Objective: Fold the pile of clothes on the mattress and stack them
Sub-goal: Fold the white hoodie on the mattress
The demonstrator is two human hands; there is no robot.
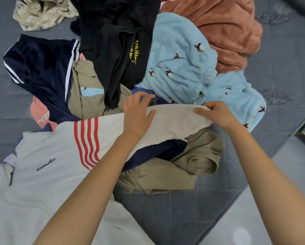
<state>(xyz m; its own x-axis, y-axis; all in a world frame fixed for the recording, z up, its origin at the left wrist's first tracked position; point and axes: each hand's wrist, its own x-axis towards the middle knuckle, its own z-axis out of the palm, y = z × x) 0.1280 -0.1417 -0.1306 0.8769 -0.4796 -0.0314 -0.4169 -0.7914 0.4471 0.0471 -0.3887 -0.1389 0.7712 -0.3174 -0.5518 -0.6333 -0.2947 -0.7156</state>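
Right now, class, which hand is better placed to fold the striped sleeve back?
Probably the right hand: its fingers pinch the end of the sleeve; the left hand grips mid-sleeve.

Black script "ecameter" on pale sweatshirt [47,188]; yellow "Haring", partly legible, on black garment [112,38].

Both my bare forearms reach forward from the near edge of the mattress, the left one angling in from the lower left. My left hand [137,119] grips a cream sleeve [174,119], fingers curled over its far edge, thumb on top. My right hand [217,114] pinches the sleeve's end, knuckles up.
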